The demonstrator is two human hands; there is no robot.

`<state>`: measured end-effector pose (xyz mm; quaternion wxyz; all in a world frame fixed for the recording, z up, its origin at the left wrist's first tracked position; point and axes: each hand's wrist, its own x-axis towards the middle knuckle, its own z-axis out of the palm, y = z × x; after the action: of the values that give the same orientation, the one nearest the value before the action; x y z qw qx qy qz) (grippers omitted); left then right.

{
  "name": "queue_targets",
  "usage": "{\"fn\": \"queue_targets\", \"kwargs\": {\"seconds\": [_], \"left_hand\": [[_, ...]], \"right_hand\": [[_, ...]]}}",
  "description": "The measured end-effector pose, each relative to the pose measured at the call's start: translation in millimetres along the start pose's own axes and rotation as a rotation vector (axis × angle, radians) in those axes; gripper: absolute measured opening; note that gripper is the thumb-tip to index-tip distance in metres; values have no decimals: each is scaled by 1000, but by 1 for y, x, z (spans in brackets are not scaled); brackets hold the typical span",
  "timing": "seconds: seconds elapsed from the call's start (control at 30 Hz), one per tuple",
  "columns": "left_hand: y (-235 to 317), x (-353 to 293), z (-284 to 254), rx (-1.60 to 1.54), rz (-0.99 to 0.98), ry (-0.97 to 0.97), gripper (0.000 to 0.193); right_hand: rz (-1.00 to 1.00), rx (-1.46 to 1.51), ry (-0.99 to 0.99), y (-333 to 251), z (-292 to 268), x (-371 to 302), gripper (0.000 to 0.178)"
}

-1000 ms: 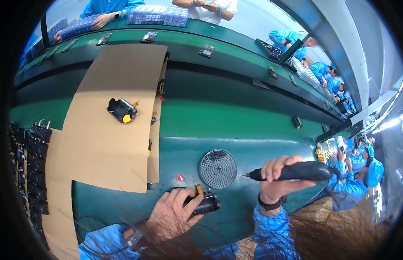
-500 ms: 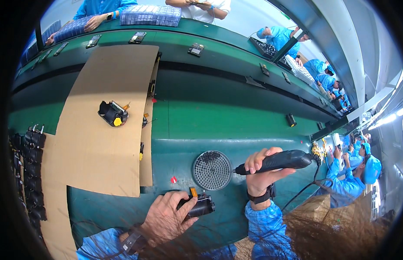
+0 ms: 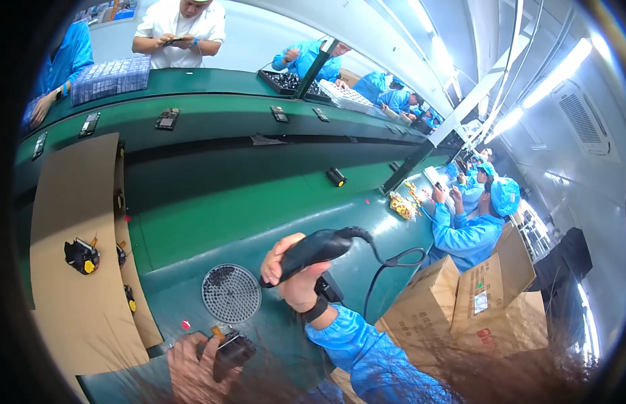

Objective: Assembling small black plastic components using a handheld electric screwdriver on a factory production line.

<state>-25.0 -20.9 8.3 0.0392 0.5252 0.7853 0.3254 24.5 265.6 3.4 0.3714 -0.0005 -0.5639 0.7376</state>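
Green bench point(image 3: 212, 222): left hand point(image 3: 191, 367) clasps a small black part point(image 3: 233, 350) at its near edge; right hand point(image 3: 296, 279) grips a corded electric screwdriver point(image 3: 313, 250). Part looks light, rigid; hold its sides.

Two brown cardboard boxes point(image 3: 488, 286) are standing side by side at the right end of the green bench point(image 3: 212, 222), just behind the seated worker in blue. The nearer box point(image 3: 420, 313) is showing dark print on its side; the farther one is carrying a small pale label point(image 3: 480, 302) with a green patch on its front face, and red print below it. A flat sheet of cardboard point(image 3: 74, 215) is lying along the bench's left edge, reaching from the far side towards the near corner. At the far left corner a blue-grey tray pack point(image 3: 111, 77) is resting on the bench. No screens or signs are showing clearly.
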Motion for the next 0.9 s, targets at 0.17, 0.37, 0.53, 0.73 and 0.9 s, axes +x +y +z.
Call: {"fn": "queue_targets", "kwargs": {"seconds": [0.17,0.37,0.53,0.73,0.9], "left_hand": [[9,9,-2,57,-52,-15,73],[-1,6,9,-97,-147,-88,68],[-5,1,7,-52,-114,-52,65],[-6,1,10,-95,-137,-36,66],[-8,0,12,-100,-126,-23,66]], "right_hand": [[-113,45,224,-50,24,7,87],[-73,291,-131,-55,69,-34,91],[-66,360,-319,-33,93,-51,91],[-29,374,-278,-18,92,-57,92],[9,324,-247,-17,92,-59,93]]}}
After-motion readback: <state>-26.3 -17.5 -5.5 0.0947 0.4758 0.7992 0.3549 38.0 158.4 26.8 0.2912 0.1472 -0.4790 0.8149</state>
